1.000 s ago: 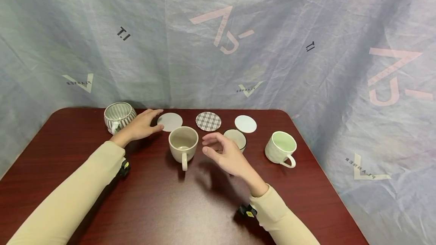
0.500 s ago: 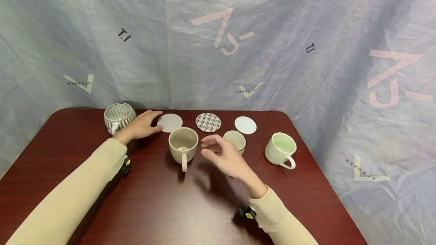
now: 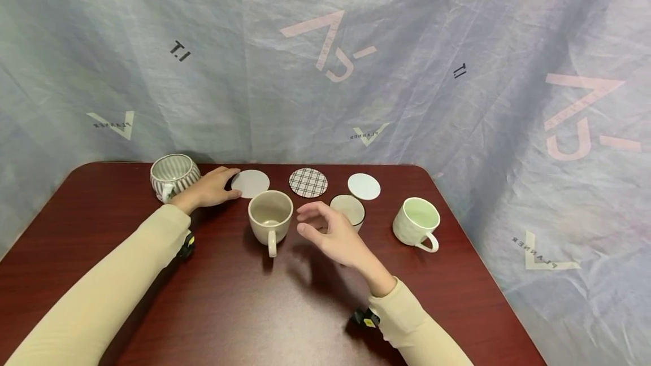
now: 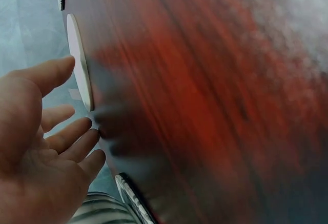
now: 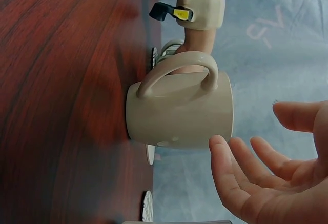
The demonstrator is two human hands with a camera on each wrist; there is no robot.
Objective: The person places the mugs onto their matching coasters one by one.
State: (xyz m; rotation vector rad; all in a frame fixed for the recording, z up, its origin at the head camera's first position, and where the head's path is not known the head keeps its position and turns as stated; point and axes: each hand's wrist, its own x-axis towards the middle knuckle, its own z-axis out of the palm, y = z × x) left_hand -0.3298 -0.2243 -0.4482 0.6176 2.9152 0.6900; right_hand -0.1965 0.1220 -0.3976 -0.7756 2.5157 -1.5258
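Note:
My left hand (image 3: 211, 188) lies low over the table's far left, its fingers spread and relaxed. Its thumb and fingertips are right at the rim of a plain pale round coaster (image 3: 251, 184); behind its wrist stands a ribbed grey-and-white mug (image 3: 175, 171). In the left wrist view that mug sits on a patterned coaster (image 4: 134, 201). A beige mug (image 3: 271, 216) stands upright mid-table, handle toward me. Just right of it hovers my right hand (image 3: 333, 236), fingers loosely bent and holding nothing. This hand partly hides a white cup with a dark rim (image 3: 350, 208).
A plaid coaster (image 3: 308, 182) and a white coaster (image 3: 364, 186) lie along the table's back. At the right stands a pale green mug (image 3: 417, 222), handle toward the front right. A grey printed cloth (image 3: 285, 89) hangs behind the table (image 3: 239, 304).
The whole head view has shifted slightly left. Both hands have stayed nearly in place, and the mugs and coasters have not been moved.

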